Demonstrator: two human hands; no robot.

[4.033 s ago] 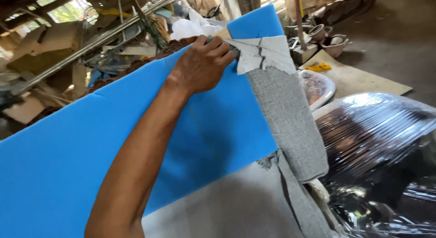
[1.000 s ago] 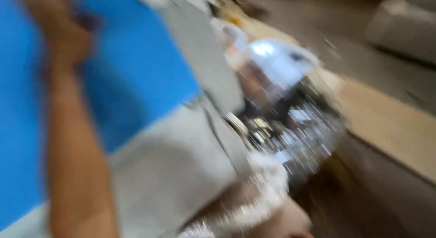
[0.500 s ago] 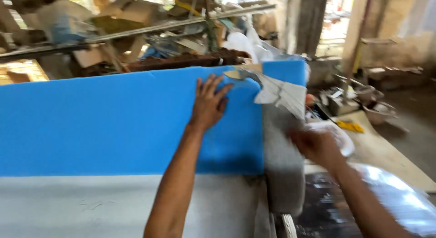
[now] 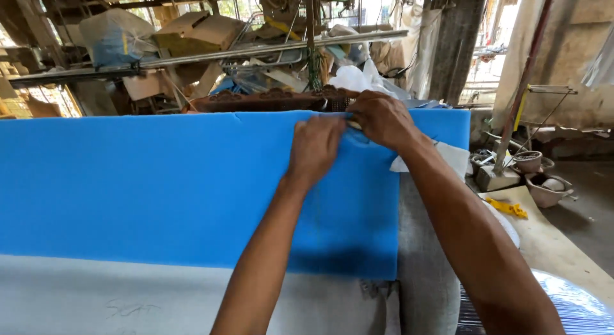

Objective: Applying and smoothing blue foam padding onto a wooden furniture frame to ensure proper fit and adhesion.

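Your 2 hands meet at the top edge of the blue foam, upper middle of the frame. The foam sheet stands upright and fills the left and centre, its upper rim level with a carved wood rail behind it. Left hand lies fingers up against the foam face, fingertips curled at the rim, likely pressing the sheet flat so it doesn't shift. Right hand is closed over the rim just beside it, pinching something there; can't tell if it's the foam alone or fabric too. Grey fabric hangs down the right end of the foam, lower right. A white cloth sits under your right forearm. Pots stand on the floor at right, well apart.
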